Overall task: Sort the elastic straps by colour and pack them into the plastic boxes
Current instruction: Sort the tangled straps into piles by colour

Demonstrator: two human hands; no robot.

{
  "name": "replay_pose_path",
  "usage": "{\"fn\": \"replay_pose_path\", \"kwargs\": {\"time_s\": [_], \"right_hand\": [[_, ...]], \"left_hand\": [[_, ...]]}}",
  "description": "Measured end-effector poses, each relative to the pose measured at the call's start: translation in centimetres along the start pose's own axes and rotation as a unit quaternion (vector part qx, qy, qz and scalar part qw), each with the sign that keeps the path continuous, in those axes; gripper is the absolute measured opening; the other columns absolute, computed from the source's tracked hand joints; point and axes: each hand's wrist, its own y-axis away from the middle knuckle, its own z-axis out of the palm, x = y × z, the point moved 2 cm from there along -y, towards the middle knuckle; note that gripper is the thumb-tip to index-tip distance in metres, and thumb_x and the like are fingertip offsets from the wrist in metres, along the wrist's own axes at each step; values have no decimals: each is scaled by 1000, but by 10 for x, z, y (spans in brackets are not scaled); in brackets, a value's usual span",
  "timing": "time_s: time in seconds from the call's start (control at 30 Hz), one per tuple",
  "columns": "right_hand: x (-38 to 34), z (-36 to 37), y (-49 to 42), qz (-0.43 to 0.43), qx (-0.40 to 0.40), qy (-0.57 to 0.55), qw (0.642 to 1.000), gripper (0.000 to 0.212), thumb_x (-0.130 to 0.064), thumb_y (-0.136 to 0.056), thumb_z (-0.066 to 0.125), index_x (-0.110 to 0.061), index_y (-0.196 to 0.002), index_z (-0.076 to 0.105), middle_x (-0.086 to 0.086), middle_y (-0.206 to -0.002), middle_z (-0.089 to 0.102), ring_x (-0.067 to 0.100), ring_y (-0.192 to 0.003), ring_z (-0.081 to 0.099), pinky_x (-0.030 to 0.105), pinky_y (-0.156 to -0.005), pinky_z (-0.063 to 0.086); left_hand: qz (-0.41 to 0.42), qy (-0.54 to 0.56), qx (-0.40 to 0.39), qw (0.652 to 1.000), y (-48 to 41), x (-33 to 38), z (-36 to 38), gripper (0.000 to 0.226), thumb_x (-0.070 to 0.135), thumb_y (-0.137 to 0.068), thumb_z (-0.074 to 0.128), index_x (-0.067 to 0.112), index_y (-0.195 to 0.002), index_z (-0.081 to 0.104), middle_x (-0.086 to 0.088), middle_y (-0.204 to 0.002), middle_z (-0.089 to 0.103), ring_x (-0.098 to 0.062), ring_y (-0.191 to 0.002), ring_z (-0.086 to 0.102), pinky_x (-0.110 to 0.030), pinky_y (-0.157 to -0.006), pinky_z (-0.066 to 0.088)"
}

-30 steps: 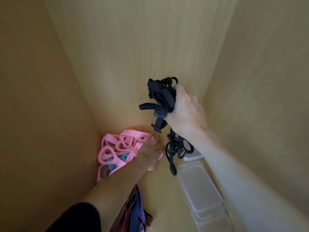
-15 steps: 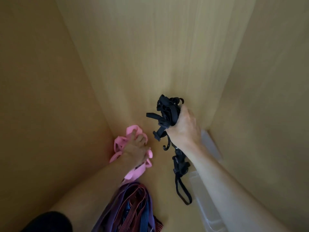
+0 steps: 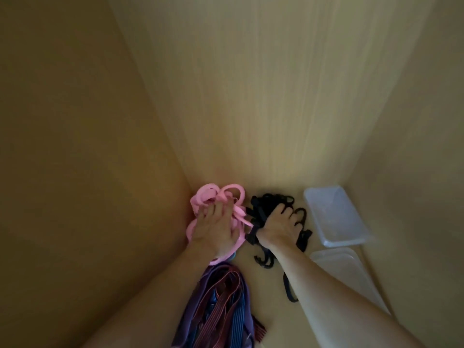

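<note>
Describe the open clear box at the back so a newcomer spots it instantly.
Look to the back right corner of the wooden compartment. The open clear box lies there, right of the black straps under the right hand. Its neighbour, the second clear box, sits nearer the camera.

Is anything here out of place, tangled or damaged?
Nothing looks damaged or spilled. The near pile mixes purple, red and blue straps and is not yet sorted. One black strap trails loose from the bundle that the right hand grips.

pink straps (image 3: 227,197), black straps (image 3: 266,205), purple, red-and-blue striped straps (image 3: 221,305)
</note>
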Motion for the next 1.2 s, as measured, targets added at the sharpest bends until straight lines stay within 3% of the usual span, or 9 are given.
{"fn": "replay_pose_path", "kwargs": {"time_s": [0.13, 0.23, 0.33, 0.43, 0.7, 0.83, 1.0, 1.1, 1.2], "right_hand": [[2, -8, -8, -20, -57, 10, 998, 116, -45, -79, 75, -3, -157, -1, 19, -158, 19, 39, -145, 23, 47, -115, 29], [11, -21, 3, -48, -63, -27, 997, 115, -42, -81, 74, -8, -159, -3, 18, -162, 13, 38, -149, 17, 48, -120, 24], [26, -35, 31, -103, 4, -84, 991, 100, -42, -84, 71, -13, -158, 12, 12, -163, 19, 32, -150, 18, 47, -122, 25], [46, -43, 64, -149, 60, -132, 978, 77, -28, -88, 64, -14, -154, 27, 7, -157, 30, 27, -147, 24, 43, -121, 28], [80, -23, 152, -244, 92, -148, 954, 52, -10, -84, 61, -9, -136, 54, 4, -140, 47, 23, -132, 43, 38, -113, 38], [78, 9, 185, -247, -32, -130, 960, 48, -13, -89, 55, -13, -137, 49, 0, -136, 44, 19, -126, 47, 31, -106, 42], [70, 41, 207, -190, -205, -210, 937, 36, -14, -89, 56, -25, -123, 56, -3, -124, 55, 19, -120, 52, 34, -101, 45], [57, 47, 216, -194, -254, -344, 883, 45, -9, -90, 53, -47, -112, 64, -17, -110, 72, 5, -105, 65, 28, -92, 54], [51, 54, 220, -182, -292, -375, 861, 58, -14, -81, 46, -60, -113, 60, -24, -115, 70, 2, -110, 65, 30, -100, 52]], "left_hand": [[24, 20, -4, 1000, 5, 15, 2, 83, 48, -91, 41, 22, -160, 2, -9, -165, 12, -31, -151, 10, -56, -124, -1], [38, 43, 11, 998, 7, 24, -6, 84, 45, -89, 45, 28, -160, 3, -7, -167, 5, -27, -154, 2, -55, -124, -2], [44, 78, 22, 996, 16, 33, -15, 83, 42, -90, 50, 29, -160, 8, -5, -168, 3, -24, -155, -2, -51, -125, -4], [39, 124, 40, 991, 39, 40, -20, 81, 38, -92, 56, 27, -160, 13, -5, -168, 7, -23, -155, 0, -48, -126, 0], [-55, 247, 96, 963, 137, 29, -13, 67, 30, -82, 62, 14, -146, 46, -9, -154, 38, -31, -144, 31, -47, -119, 29], [-93, 220, 55, 969, 183, 27, 0, 80, 57, -80, 50, 24, -152, 38, -7, -158, 33, -31, -146, 27, -48, -121, 24], [-99, 144, -67, 982, 218, 36, 30, 101, 88, -70, 42, 55, -154, -3, 7, -167, -11, -29, -153, -6, -56, -123, 6], [-109, 130, -83, 982, 229, 45, 44, 100, 85, -69, 36, 54, -153, -9, 8, -166, -19, -33, -153, -10, -61, -122, 7], [-122, 106, -82, 983, 233, 46, 53, 95, 79, -74, 32, 50, -155, -6, 4, -167, -19, -37, -153, -10, -63, -121, 7]]}}
